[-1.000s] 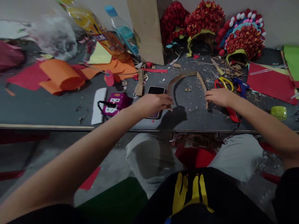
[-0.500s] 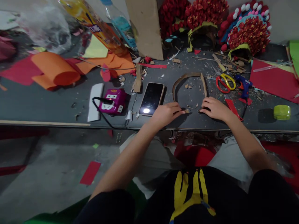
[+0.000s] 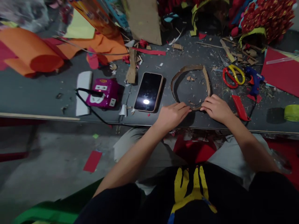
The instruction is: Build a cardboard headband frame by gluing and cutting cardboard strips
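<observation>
A thin cardboard strip (image 3: 187,68) is bent into a rounded loop on the dark table, with a sharp corner at its upper right. My left hand (image 3: 174,115) pinches the strip at the loop's lower left. At the lower right, my right hand (image 3: 216,107) grips the strip's other side. Between my fingertips the strip runs across the near side of the loop; whether its ends overlap or are joined cannot be made out. Small cardboard scraps (image 3: 191,78) lie inside the loop. Left of the loop rests a phone (image 3: 149,90).
Scissors (image 3: 233,76), a blue glue gun (image 3: 255,81) and a red-handled cutter (image 3: 240,107) lie to the right. A purple power socket (image 3: 104,92) with a black cable sits left. Orange paper (image 3: 44,56), upright cardboard (image 3: 143,21) and red decorated pieces (image 3: 268,20) stand farther back.
My hands have drawn closer together with the strip, and the gap at the loop's near side has closed. The view has shifted, moving the table's far items up and outward.
</observation>
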Demonstrator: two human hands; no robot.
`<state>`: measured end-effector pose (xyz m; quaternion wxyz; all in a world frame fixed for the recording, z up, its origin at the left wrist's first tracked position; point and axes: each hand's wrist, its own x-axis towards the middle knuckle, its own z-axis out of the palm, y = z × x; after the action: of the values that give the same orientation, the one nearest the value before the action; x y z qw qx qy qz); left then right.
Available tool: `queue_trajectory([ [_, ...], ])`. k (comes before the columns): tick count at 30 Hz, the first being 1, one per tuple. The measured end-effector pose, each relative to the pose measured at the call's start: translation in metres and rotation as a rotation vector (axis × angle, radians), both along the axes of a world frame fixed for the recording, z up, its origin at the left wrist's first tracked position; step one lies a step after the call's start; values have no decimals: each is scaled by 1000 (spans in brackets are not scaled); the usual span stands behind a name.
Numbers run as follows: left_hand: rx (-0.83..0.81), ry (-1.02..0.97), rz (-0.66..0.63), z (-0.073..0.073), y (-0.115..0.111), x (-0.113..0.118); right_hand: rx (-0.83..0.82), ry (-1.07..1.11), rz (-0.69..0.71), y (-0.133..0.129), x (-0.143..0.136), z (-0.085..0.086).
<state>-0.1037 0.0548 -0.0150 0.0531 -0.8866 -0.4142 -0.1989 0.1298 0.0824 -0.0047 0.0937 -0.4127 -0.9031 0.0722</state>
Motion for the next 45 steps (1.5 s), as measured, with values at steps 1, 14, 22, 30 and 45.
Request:
queue_trajectory([
  [1,7,-7,10,1,-1,1,7,15,-2,0,0,-2],
  [14,-34,-70,24,2,0,6,-33,204,-39,0,2,-6],
  [22,-53,-53,57,-1,0,8,-82,136,-108,-1,0,-1],
  [30,-6,-59,105,-4,1,13,-163,-63,-160,-7,-7,12],
  [45,-308,-442,90,-1,11,10,-141,136,-252,-14,-4,11],
])
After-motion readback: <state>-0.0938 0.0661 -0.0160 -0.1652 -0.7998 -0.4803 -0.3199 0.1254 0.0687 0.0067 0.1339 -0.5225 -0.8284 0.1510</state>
